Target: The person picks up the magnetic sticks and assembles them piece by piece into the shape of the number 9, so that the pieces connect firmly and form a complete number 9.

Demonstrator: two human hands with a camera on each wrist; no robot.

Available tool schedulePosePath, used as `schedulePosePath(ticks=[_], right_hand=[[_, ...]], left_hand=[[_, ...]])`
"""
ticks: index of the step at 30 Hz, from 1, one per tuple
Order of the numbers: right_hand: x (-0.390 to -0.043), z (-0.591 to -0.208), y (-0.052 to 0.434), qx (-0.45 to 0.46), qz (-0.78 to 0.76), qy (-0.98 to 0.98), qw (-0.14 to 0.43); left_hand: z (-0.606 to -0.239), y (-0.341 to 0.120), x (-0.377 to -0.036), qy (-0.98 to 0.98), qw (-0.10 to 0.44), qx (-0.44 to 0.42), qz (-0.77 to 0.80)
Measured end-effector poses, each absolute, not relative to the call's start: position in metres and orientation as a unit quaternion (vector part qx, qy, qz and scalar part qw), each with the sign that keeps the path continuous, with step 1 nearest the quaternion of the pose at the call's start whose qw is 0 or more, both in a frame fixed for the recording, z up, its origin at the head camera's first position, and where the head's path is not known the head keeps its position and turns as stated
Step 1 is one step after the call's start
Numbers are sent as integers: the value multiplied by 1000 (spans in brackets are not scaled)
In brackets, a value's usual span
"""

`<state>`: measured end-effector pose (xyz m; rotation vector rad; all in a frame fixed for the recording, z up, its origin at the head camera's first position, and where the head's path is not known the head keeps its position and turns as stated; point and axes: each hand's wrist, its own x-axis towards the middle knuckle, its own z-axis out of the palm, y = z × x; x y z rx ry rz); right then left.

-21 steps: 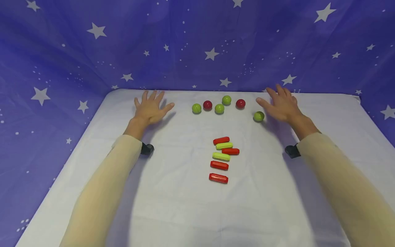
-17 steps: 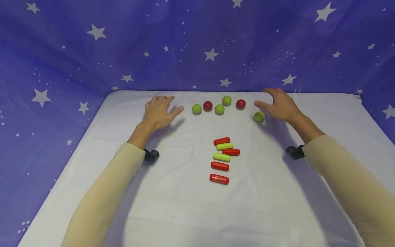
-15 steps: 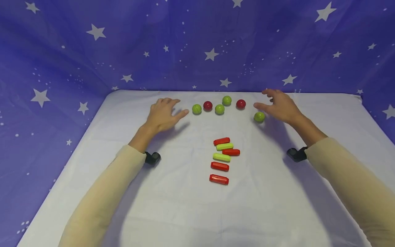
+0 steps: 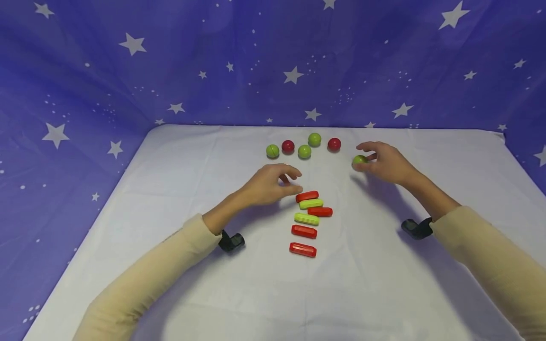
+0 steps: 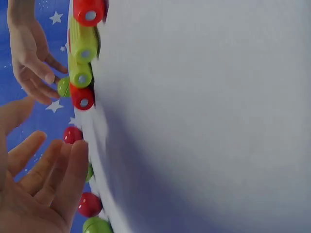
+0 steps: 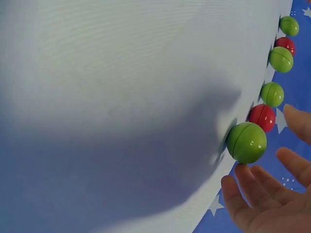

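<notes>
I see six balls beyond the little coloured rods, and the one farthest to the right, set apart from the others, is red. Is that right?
Not quite: the ball farthest to the right is green, not red, as the head view shows. It does sit apart from the other five balls, and all six lie beyond the little coloured rods.

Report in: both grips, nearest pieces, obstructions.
Left grip empty, near farthest red stick. Right grip at rightmost green ball, contact unclear. No obstruction visible.
</notes>
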<state>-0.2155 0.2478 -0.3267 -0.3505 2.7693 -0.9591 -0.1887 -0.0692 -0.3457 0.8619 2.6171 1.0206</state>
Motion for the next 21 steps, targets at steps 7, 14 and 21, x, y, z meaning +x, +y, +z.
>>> schedulePosePath(ticks=[7,14,21], right_hand=[[-215,-334,247,-137,-306,939,79],[-216,-341,242,-140,-280,946,81],[-215,-343,238,-137,-261,952,85]], left_hand=[[-356,-62,-186,869,175,273,374],[-362,-61,-187,864,184,283,373],[-364,-61,-187,863,185,284,375]])
